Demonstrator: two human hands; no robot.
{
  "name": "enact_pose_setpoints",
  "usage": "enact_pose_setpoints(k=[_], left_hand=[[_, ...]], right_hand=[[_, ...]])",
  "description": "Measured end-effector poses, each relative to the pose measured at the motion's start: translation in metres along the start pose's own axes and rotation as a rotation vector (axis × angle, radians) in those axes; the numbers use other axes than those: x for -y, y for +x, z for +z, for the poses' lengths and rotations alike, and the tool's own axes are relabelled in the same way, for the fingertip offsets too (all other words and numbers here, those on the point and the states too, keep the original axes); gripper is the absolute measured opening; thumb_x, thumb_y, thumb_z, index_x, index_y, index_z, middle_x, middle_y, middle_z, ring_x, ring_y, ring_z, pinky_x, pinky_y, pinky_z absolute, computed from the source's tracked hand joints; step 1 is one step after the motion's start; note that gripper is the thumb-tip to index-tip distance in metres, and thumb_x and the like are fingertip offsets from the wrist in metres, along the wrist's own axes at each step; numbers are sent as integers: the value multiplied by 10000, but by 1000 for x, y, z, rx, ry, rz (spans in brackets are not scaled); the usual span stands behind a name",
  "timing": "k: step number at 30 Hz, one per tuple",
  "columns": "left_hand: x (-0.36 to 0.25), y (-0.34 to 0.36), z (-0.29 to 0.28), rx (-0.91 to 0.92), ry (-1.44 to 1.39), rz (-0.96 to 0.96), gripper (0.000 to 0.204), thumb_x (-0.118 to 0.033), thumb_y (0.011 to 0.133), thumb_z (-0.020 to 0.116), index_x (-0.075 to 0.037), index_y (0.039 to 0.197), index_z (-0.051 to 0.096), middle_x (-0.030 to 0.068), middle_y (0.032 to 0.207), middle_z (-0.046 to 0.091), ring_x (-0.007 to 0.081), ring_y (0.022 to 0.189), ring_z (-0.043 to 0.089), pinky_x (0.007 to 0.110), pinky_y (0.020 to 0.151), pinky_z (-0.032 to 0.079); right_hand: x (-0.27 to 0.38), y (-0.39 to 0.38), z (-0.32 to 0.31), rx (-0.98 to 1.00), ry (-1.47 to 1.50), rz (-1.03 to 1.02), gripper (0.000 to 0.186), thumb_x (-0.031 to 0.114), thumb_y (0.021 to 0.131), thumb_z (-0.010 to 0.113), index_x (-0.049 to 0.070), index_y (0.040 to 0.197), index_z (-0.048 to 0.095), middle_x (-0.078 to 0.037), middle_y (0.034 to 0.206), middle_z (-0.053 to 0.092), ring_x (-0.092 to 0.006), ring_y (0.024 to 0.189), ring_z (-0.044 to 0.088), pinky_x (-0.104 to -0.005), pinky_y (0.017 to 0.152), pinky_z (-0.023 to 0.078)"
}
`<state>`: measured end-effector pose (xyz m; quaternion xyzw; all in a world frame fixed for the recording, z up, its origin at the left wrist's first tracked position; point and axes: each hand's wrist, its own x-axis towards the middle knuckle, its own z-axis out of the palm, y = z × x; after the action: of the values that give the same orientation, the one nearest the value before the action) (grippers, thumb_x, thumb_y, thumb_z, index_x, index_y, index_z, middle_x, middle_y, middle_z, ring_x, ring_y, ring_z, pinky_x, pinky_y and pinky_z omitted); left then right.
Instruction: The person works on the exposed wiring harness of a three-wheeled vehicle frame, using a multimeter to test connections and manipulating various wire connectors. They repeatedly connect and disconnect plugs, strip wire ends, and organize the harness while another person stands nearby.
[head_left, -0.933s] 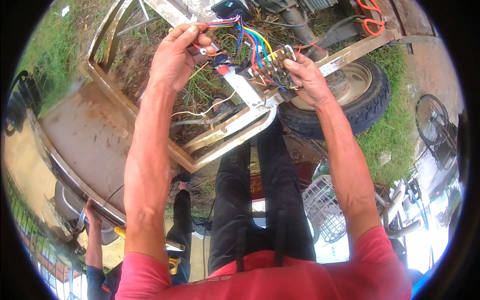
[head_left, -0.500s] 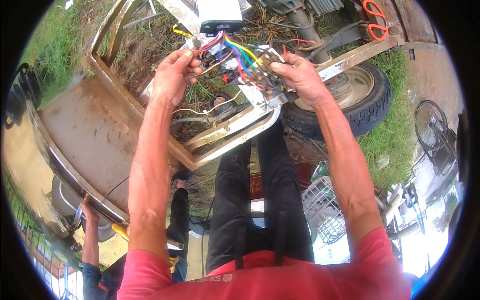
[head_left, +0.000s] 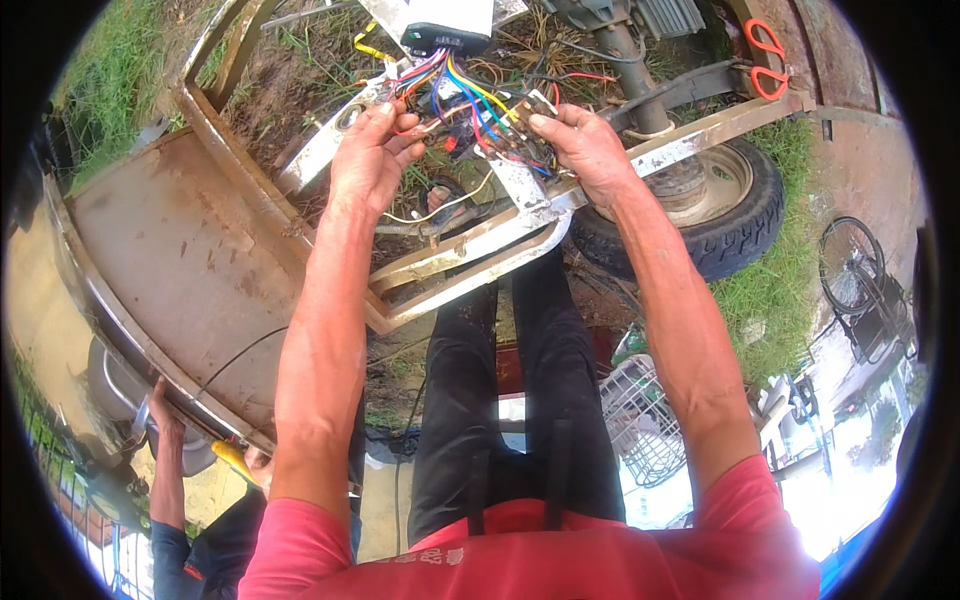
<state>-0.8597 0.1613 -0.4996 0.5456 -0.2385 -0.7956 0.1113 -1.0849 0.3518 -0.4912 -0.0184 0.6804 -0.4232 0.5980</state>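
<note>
A silver box with a black end (head_left: 446, 40) sits at the top middle, and a fan of coloured wires (head_left: 482, 98) runs out of it. My left hand (head_left: 372, 158) is left of the bundle, its thumb and fingers pinched on a thin wire. Right of the bundle, my right hand (head_left: 588, 150) grips the edge of a brownish wire connector block (head_left: 527, 108). Several coloured wires lead into that block. Below my left hand a loose cream wire (head_left: 450, 212) curves over the ground. The fingertips partly hide what each hand pinches.
A rusty, white-painted metal frame (head_left: 470, 258) surrounds the wiring. On the right are a wheel (head_left: 735, 235) and orange-handled scissors (head_left: 768, 85) on the frame. A metal panel (head_left: 190, 270) stands left. Lower left, another person's hand (head_left: 258, 466) holds a yellow-handled tool (head_left: 230, 458).
My left hand has shifted right and slightly down, closer to the wires. My right hand has moved slightly left in the view. The other person's yellow-handled tool has shifted slightly left.
</note>
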Motion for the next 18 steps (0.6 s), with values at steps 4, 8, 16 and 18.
enact_pose_setpoints(k=[4,8,16,18], left_hand=[[8,-13,4,-21,-25,39,308,-314,1028,628,-79,1226,628,82,1107,669,241,1056,635,422,913,507],[15,-32,11,-15,-36,57,361,-358,995,678,-86,1227,626,73,1132,656,246,1104,619,409,919,494],[29,-38,39,-46,-3,-12,189,-189,930,779,-102,1066,681,16,926,693,99,751,626,265,614,503],[29,-35,47,-67,22,20,107,-141,936,761,-84,999,695,25,875,696,99,692,598,257,586,487]], right_hand=[[4,-6,2,-34,-59,-5,476,314,933,752,-52,1230,686,-145,1151,735,-184,1045,661,-339,941,495],[-3,-3,-1,-55,-91,-27,472,313,938,748,-56,1227,686,-152,1140,740,-194,1049,666,-341,938,503],[5,-10,3,-23,-92,-34,460,310,950,739,-54,1227,691,-151,1137,743,-185,1026,675,-331,915,514],[6,-11,3,-11,-93,-30,459,310,954,736,-54,1230,690,-149,1137,743,-182,1024,674,-328,914,515]])
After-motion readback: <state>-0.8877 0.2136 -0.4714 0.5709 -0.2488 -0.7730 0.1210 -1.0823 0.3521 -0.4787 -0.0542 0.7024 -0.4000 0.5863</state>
